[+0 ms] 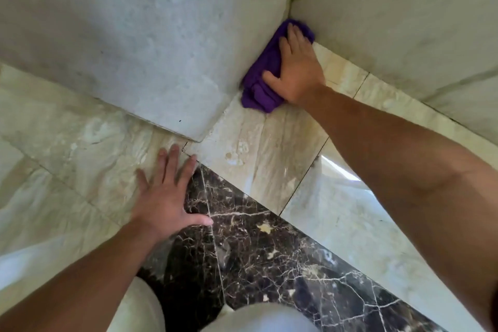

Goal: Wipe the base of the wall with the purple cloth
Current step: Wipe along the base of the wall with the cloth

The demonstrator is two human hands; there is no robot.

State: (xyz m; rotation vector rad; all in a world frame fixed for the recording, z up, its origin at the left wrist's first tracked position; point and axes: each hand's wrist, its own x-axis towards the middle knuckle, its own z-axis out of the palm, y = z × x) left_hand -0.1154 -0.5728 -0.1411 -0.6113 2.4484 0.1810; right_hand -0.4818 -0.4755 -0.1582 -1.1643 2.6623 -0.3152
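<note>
Right hand [296,70], fingers flat, presses purple cloth [265,75] into the wall [151,43] base corner; left hand [167,194], fingers spread, rests on floor [258,153] near that wall.

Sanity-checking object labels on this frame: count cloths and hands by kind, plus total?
Folded purple fabric cloth: 1
Bare hands: 2 (left hand flat on the glossy marble tile floor, right hand pressing the cloth)
Total: 3

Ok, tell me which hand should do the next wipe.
Right: the right hand presses the cloth against the wall base; the left hand lies flat on the floor, apart from it.
</note>
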